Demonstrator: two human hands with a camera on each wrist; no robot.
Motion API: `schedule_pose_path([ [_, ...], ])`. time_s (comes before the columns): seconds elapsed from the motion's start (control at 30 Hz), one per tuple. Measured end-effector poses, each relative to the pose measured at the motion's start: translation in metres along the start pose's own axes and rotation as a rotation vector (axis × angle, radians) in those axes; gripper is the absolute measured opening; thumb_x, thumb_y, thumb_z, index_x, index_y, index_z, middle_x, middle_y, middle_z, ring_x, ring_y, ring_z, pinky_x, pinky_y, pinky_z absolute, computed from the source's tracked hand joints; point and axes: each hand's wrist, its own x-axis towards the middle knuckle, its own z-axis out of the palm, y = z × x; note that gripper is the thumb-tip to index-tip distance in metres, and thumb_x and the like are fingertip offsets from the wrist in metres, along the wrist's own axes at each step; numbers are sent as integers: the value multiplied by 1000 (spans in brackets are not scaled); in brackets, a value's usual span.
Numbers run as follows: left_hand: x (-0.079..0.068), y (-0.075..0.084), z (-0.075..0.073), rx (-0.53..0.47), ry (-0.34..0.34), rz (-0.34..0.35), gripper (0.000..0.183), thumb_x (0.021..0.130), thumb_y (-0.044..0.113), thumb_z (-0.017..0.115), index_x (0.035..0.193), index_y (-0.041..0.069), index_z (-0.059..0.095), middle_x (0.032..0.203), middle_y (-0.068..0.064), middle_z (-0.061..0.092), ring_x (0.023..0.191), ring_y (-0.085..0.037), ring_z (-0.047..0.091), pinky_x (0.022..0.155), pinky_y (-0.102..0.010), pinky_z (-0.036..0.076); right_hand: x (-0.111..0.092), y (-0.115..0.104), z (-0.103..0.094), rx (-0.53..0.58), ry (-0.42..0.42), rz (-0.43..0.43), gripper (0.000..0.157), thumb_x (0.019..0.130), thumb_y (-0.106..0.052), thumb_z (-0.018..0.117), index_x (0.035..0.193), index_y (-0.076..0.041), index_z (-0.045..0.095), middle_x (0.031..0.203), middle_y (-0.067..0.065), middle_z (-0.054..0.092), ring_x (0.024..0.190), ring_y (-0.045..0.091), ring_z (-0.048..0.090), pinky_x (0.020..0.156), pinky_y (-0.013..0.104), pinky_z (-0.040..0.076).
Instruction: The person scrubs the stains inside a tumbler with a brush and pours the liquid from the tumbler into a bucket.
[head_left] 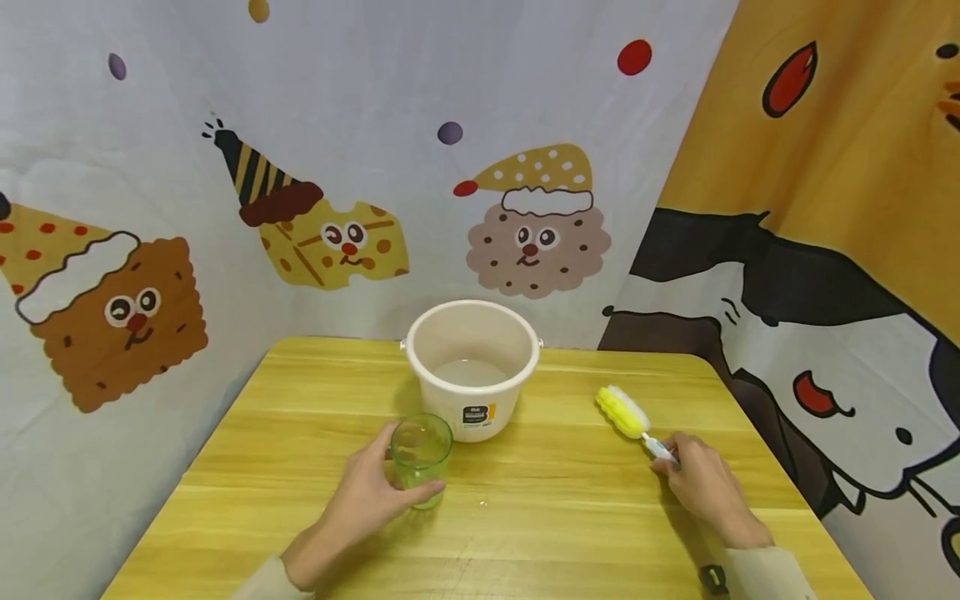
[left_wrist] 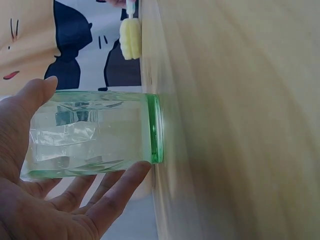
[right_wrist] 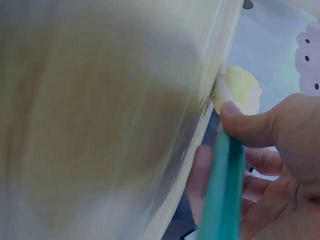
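A clear green glass cup (head_left: 422, 458) stands upright on the table, just in front of the bucket. My left hand (head_left: 367, 487) holds it around the side, with the thumb across the near face. In the left wrist view, the thumb and fingers (left_wrist: 117, 195) lie on opposite sides of the cup (left_wrist: 90, 132). Off to the right, my right hand (head_left: 701, 479) grips a bottle brush by its handle (head_left: 660, 448). The yellow-and-white sponge head (head_left: 624, 412) points away and to the left, low over the tabletop. The right wrist view shows the handle's teal part (right_wrist: 222, 195).
A white bucket (head_left: 442, 404) with some water inside sits near the back middle of the wooden table (head_left: 315, 417). A cartoon-printed curtain (head_left: 420, 233) hangs behind the table. A small dark object (head_left: 713, 579) lies by the right sleeve.
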Motion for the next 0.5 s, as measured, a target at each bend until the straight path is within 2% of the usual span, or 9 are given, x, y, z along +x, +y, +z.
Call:
schedule_pose_path([
  [0.13,-1,3,6,-41,-26,12,93,75,40,113,154,31,64,138,1,82,125,-31,78,79,-25,69,-4,-2,1,2,62,-40,20,112,-11,77,125,3,70,112,22,73,86,26,65,68,39,52],
  [0.3,-1,10,12,-11,-49,44,95,75,40,113,155,31,63,140,4,82,129,-27,78,89,-24,67,-6,-5,5,5,140,-78,17,112,-7,73,126,3,68,111,23,72,86,27,66,68,37,51],
  [0.43,-1,14,18,10,-61,72,97,74,38,113,156,28,62,142,-1,81,131,-32,78,89,-25,67,-7,-10,7,15,218,-119,14,113,-8,73,126,-3,69,104,18,71,79,23,61,63,31,45],
  [0.5,0,15,21,32,-64,83,98,73,38,114,155,27,62,142,-2,82,131,-32,78,93,-29,68,-7,-12,7,21,256,-145,14,114,-10,73,126,-6,70,103,16,71,75,20,57,60,29,41],
])
